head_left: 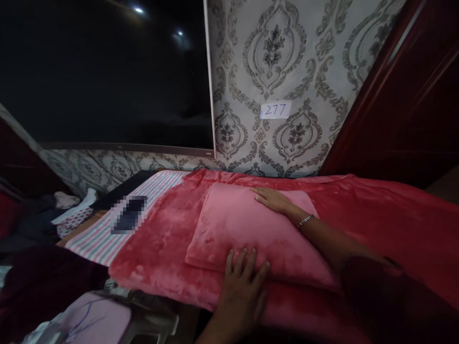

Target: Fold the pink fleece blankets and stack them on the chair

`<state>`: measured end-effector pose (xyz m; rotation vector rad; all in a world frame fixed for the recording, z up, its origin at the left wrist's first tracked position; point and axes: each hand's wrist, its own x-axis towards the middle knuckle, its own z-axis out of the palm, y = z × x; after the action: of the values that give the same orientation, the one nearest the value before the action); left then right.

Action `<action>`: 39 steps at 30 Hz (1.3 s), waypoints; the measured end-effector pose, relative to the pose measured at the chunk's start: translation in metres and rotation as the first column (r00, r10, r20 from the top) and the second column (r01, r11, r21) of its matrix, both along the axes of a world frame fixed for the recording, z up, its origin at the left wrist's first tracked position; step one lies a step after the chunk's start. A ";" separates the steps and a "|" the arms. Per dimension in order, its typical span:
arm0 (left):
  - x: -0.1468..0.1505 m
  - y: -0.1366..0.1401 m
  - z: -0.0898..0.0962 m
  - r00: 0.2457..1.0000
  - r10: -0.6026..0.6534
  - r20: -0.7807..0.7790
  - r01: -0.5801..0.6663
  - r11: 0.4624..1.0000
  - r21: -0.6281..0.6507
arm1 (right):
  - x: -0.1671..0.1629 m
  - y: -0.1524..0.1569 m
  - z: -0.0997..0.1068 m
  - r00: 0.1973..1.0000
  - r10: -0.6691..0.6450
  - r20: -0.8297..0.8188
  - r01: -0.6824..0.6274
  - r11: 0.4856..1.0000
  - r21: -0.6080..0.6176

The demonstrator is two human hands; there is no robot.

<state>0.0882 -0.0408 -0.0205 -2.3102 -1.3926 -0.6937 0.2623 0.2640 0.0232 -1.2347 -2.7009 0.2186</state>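
A pink plush cloth (pixel 236 217), folded into a flat rectangle, lies on a red plush blanket (pixel 158 239) spread over the table. My left hand (pixel 244 282) rests on the folded cloth's near edge, its fingers spread. Toward the far right edge of the same cloth, my right hand (pixel 270 198) lies flat with the fingers stretched out; a bracelet (pixel 306 220) circles that wrist. Neither hand grips anything.
A striped cloth (pixel 103 243) covers the table's left end, with a blurred dark object (pixel 129 215) on it. Behind are a large screen (pixel 107 76) and a patterned wall with a "277" paper label (pixel 276 109). A plastic chair (pixel 143 320) stands front left, near piled clothes (pixel 36 224).
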 end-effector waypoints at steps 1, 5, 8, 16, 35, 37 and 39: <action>-0.003 -0.001 0.003 1.000 -0.013 0.010 0.013 1.000 0.005 | -0.002 -0.002 0.004 1.000 -0.026 0.017 0.026 1.000 -0.012; -0.023 -0.003 0.015 0.995 0.011 0.097 -0.020 0.995 0.097 | -0.028 -0.027 0.025 0.999 -0.016 0.034 0.015 1.000 0.021; -0.042 0.000 0.017 0.976 0.108 0.188 -0.136 0.980 0.143 | -0.066 -0.067 0.033 0.959 0.282 -0.007 -0.282 0.958 0.045; -0.058 0.005 -0.014 0.949 0.184 0.255 -0.217 0.970 0.107 | -0.133 -0.092 0.022 0.805 0.592 0.039 -0.592 0.806 -0.013; -0.055 0.002 -0.015 0.944 0.214 0.252 -0.246 0.964 0.100 | -0.099 0.019 0.002 0.998 0.034 0.053 -0.028 0.994 -0.103; -0.055 0.001 -0.013 0.945 0.219 0.245 -0.249 0.964 0.098 | -0.102 0.011 0.009 0.998 -0.005 0.067 0.010 0.998 -0.069; -0.056 0.001 -0.013 0.944 0.227 0.240 -0.253 0.964 0.085 | -0.103 0.001 0.016 0.996 -0.056 0.071 0.058 0.998 -0.029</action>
<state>0.0322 -0.0395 -0.0333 -1.9765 -1.6544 -0.9574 0.1588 0.2646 0.0387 -1.3514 -2.7263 0.2144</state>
